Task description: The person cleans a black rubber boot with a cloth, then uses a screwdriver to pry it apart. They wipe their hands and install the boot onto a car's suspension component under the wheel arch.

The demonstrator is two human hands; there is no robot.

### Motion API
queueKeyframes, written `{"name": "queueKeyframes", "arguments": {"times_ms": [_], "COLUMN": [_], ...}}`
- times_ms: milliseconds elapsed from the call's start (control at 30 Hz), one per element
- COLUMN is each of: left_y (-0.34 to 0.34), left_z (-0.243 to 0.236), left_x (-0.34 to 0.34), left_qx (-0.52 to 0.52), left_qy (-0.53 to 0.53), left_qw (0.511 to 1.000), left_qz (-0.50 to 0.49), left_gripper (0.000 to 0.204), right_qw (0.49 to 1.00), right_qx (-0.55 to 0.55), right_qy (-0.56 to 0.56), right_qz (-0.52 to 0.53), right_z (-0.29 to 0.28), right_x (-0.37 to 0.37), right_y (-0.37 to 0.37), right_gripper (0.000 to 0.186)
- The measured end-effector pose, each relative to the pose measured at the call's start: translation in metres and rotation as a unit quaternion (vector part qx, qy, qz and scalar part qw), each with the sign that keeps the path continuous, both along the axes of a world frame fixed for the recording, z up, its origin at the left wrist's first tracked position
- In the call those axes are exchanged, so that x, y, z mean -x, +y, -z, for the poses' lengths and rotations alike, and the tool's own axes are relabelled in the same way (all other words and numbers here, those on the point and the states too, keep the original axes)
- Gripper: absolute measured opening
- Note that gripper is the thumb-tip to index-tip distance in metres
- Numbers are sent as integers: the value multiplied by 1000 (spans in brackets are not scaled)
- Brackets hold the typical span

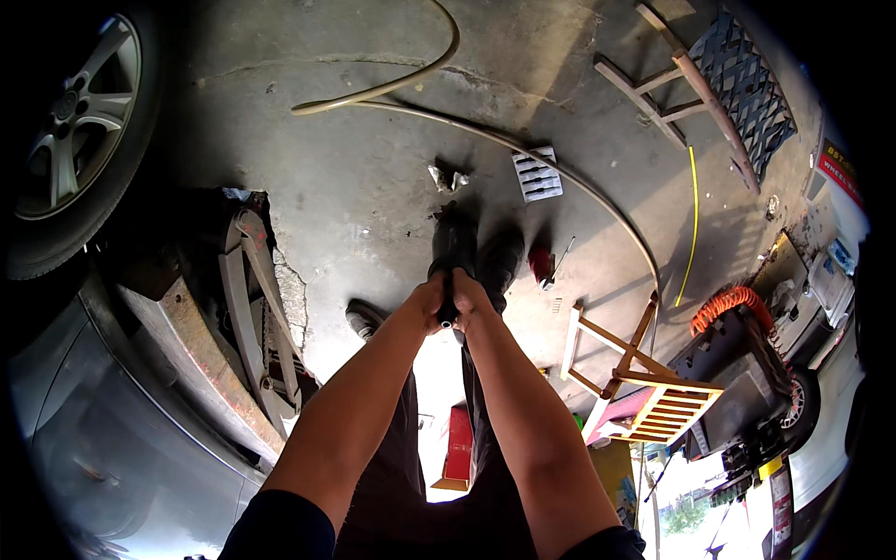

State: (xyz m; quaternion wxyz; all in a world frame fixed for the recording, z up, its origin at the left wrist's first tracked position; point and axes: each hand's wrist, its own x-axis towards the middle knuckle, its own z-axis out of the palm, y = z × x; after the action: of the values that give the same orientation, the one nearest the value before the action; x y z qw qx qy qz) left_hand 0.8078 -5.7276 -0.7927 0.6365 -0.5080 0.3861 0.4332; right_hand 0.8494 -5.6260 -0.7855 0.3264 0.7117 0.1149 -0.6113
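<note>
In the middle of the head view, my left hand (430, 303) and my right hand (471, 301) are close together, both closed around a black cylindrical object (448, 301) with a small open metal end toward me. Its far part merges with dark shapes, so I cannot tell its full extent. My dark shoes (501, 254) show on the concrete floor beside it. A red and black tool (542, 267) with a thin metal bar lies to the right of my hands. Farther ahead are a white tray of dark parts (528, 187) and some crumpled scraps (448, 177).
A car wheel (78, 112), grey car body (131, 439) and scissor lift (252, 280) fill my left. A long hose (597, 196) crosses the floor. At right are a wooden folding chair (653, 392), a wooden frame (700, 103) and an orange coiled hose (733, 308).
</note>
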Motion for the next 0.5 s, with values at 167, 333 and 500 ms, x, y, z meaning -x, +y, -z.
{"name": "queueKeyframes", "arguments": {"times_ms": [167,333,500], "left_y": [-2,-20,-23], "left_z": [49,94,110], "left_x": [-2,3,-8], "left_qx": [23,2,-27], "left_qy": [-45,-27,-43], "left_qw": [998,1000,999], "left_qz": [-33,14,-20], "left_gripper": [69,70,69], "right_qw": [994,986,987], "right_qx": [17,78,62], "right_qy": [31,121,109], "right_qz": [105,89,99], "right_z": [86,120,117], "right_x": [-27,-27,-28], "right_y": [-19,-7,-3], "right_gripper": [64,65,63]}}
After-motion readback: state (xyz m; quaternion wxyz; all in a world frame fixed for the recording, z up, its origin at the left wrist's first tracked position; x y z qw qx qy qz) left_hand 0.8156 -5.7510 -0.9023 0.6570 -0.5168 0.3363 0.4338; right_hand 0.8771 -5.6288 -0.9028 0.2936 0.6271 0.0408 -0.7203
